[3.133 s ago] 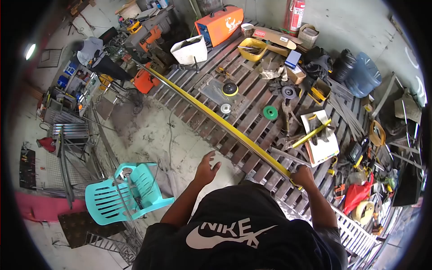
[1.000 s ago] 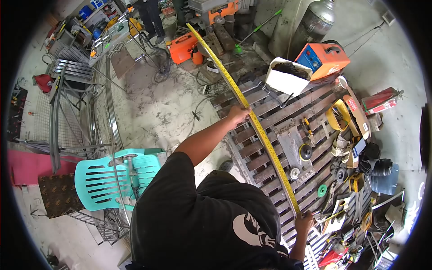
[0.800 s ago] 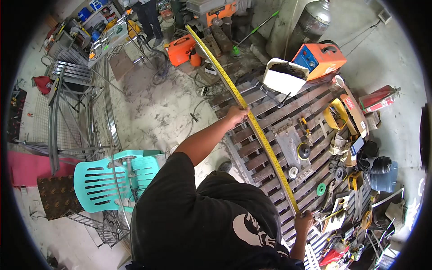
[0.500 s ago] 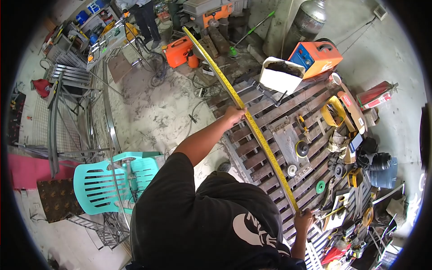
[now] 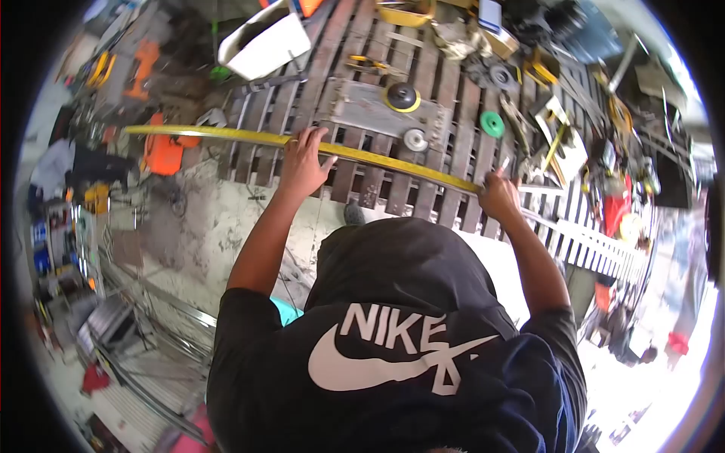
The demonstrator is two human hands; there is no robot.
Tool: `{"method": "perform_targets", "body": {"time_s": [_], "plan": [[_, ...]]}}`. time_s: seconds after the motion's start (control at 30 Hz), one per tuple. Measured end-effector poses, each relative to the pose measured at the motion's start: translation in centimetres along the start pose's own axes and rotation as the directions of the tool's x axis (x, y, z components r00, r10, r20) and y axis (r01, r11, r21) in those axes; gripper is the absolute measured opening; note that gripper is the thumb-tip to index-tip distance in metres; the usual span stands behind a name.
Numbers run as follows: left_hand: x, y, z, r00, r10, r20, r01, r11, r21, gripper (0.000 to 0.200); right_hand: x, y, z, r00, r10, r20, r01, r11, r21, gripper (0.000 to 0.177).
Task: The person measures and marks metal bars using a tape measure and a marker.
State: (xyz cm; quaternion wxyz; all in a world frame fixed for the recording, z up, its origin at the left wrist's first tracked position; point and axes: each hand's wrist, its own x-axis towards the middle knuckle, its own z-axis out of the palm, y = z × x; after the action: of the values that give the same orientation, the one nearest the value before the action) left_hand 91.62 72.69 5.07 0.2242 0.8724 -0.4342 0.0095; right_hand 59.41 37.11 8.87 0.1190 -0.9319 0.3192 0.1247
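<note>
A long yellow measuring tape (image 5: 408, 165) stretches nearly level in front of me, apparently along a thin bar, whose shape I cannot make out. My left hand (image 5: 304, 164) lies over the tape left of the middle, its fingers spread and thumb apart, touching it from above. At the tape's right end, my right hand (image 5: 499, 196) is closed around it. A thin pale stick (image 5: 504, 164) pokes up from the right fingers; its kind is too blurred to tell. The tape's far left end reaches past an orange case (image 5: 163, 154).
Below the tape is a slatted pallet-like table (image 5: 343, 177). On it are a metal plate (image 5: 370, 113), a black-and-yellow disc (image 5: 402, 97), a small grey disc (image 5: 415, 140), a green disc (image 5: 492, 124), a white bin (image 5: 266, 41) and tools. Metal bars (image 5: 162, 302) lie lower left.
My view has turned right, so the tape now runs almost level instead of steeply. My left thumb and fingers have spread from their grip. The right hand keeps hold of the tape's end.
</note>
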Motion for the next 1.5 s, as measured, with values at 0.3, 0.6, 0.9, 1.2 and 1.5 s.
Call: {"method": "perform_targets", "body": {"time_s": [0.3,0.6,0.9,1.2,1.5], "plan": [[2.8,3.9,4.0,0.915,0.201,0.350,-0.211,0.977,-0.008,0.073,0.4,1.3,1.4,0.999,-0.038,0.010,0.038,0.999,0.024,0.024],[4.3,4.0,6.5,0.852,0.173,0.495,-0.218,0.975,0.034,0.042,0.4,2.0,1.9,1.000,-0.022,0.010,0.021,0.998,0.062,0.023],[4.5,4.8,5.6,0.867,0.170,0.468,-0.223,0.973,0.060,0.042,-0.6,3.3,0.9,1.000,0.000,0.008,-0.001,0.998,0.055,0.019],[4.4,4.5,6.2,0.888,0.197,0.415,-0.253,0.964,0.083,0.048,-2.7,15.1,3.6,0.999,0.033,0.033,-0.032,0.999,-0.044,0.025],[4.5,5.2,6.1,0.900,0.224,0.374,-0.284,0.952,0.114,0.047,-5.2,24.5,1.5,0.993,0.101,0.065,-0.104,0.994,0.046,0.028]]}}
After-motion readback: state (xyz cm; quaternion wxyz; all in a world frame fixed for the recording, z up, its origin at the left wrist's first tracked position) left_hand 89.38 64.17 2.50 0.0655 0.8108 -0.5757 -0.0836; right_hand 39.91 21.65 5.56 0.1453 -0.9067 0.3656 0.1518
